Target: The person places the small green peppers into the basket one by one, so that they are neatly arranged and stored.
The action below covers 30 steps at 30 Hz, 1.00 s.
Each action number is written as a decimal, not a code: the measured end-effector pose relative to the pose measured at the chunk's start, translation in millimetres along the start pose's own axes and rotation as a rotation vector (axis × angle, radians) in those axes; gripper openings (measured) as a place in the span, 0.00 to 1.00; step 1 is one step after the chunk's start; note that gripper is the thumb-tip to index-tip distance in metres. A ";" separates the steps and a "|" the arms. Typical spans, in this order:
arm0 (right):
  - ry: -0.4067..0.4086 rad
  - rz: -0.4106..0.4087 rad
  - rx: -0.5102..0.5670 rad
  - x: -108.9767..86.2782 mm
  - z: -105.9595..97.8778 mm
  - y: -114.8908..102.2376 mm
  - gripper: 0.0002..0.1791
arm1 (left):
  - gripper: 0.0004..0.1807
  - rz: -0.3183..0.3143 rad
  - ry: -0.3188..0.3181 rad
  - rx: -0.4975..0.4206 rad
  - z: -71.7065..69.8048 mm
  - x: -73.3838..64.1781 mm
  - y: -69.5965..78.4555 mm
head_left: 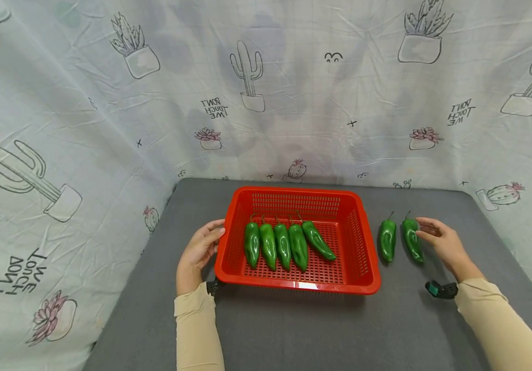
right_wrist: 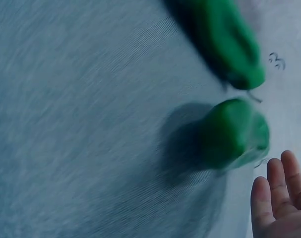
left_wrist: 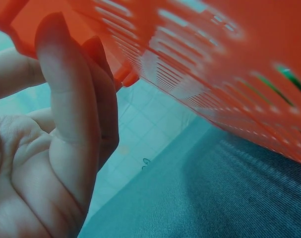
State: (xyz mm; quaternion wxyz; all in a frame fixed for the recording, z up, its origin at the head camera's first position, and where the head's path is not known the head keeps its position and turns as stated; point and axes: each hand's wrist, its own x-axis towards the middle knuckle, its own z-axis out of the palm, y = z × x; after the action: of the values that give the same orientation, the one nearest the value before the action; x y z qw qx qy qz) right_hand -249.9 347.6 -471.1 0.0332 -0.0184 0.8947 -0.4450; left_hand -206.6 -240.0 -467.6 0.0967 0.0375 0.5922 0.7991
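A red plastic basket [head_left: 293, 283] with slotted walls holds several green chili peppers [head_left: 282, 247] lying in a row. My left hand [head_left: 200, 248] grips its left rim; in the left wrist view the curled fingers [left_wrist: 73, 94] press up under the rim. To the basket's right, two more green peppers lie side by side on the table. My right hand [head_left: 442, 245] is at the outer pepper [head_left: 412, 238], its fingertips overlapping that pepper's right edge. The right wrist view shows relaxed, spread fingers beside it, gripping nothing. The inner pepper [head_left: 388, 239] lies between that one and the basket.
A grey cloth covers the table [head_left: 293, 330]. Behind it and at both sides hangs a pale curtain [head_left: 289, 103] printed with cacti and potted plants. Dark straps with small devices [head_left: 442, 289] sit at both wrists.
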 end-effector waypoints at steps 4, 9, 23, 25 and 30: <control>-0.047 0.033 -0.033 0.4 1.1 9.3 0.33 | 0.21 0.000 0.002 -0.007 -0.7 0.7 -0.3; -0.132 0.060 -0.003 1.8 2.5 15.1 0.35 | 0.22 0.000 0.005 -0.007 -0.8 0.7 -0.6; -0.243 0.082 -0.050 11.2 5.2 13.9 0.36 | 0.22 -0.004 0.008 -0.007 -0.6 -0.2 -1.1; -0.249 0.091 -0.045 12.1 5.5 14.0 0.37 | 0.21 -0.001 0.011 -0.005 -1.1 0.2 -1.7; -0.262 0.107 -0.066 14.7 7.2 12.9 0.38 | 0.21 -0.001 0.008 -0.003 -1.7 1.0 -2.8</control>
State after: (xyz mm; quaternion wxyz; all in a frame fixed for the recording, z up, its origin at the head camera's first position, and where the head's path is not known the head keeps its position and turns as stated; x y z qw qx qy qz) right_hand -264.1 348.7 -486.3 0.1730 -0.0295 0.8965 -0.4068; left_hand -207.6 -240.5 -470.8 0.0948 0.0342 0.5915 0.8000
